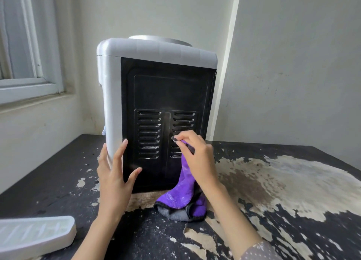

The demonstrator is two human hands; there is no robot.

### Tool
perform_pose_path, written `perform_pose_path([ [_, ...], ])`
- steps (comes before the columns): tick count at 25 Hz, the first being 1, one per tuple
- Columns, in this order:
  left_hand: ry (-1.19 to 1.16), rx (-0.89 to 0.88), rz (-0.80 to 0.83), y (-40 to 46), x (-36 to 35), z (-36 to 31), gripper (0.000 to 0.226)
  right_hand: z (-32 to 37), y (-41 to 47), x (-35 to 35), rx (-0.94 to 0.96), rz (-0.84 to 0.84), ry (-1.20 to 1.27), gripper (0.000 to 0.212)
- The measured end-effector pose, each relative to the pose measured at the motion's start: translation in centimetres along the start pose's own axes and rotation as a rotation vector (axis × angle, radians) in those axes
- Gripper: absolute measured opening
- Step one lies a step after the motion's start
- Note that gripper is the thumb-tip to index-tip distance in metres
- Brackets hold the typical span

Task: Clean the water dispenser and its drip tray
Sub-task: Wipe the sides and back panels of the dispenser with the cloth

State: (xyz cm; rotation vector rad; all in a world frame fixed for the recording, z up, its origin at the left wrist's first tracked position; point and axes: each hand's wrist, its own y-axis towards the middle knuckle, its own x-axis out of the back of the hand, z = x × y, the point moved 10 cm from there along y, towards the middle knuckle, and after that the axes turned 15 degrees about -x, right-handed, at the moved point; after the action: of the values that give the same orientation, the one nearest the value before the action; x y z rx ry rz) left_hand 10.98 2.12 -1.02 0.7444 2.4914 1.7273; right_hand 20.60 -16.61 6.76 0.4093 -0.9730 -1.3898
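A white tabletop water dispenser (156,50) stands on the table with its black panel (168,88) turned toward me. Two columns of vent slots (149,134) fill the panel's lower half. My left hand (115,173) rests open against the dispenser's lower left corner, fingers spread over the white edge and black panel. My right hand (195,152) pinches a corner of a purple cloth (185,193) and presses it into the right column of slots. The rest of the cloth hangs down and bunches on the table. The white drip tray (35,236) lies at the bottom left.
The black table (58,181) has large patches of peeled paint on its right side. A window (25,45) is in the wall at left. The dispenser stands close to the room's corner, with walls right behind it.
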Motion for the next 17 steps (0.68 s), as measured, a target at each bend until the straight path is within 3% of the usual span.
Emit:
perform_pose_path([
  [6,0.009,0.008,0.002,0.1,0.0,0.1,0.091,-0.8,-2.2,2.3,0.175,-0.227,-0.261,0.031],
  [10,0.012,0.019,-0.009,0.1,-0.1,0.5,0.092,0.3,-2.5,1.3,0.216,-0.198,-0.364,0.046],
  [14,0.015,-0.001,-0.018,0.2,-0.1,0.4,0.091,1.0,-1.8,0.6,0.141,-0.202,-0.339,0.047],
  [17,0.008,0.002,-0.013,0.0,-0.2,0.5,0.089,1.9,-2.2,-1.0,0.153,-0.104,-0.303,0.045],
])
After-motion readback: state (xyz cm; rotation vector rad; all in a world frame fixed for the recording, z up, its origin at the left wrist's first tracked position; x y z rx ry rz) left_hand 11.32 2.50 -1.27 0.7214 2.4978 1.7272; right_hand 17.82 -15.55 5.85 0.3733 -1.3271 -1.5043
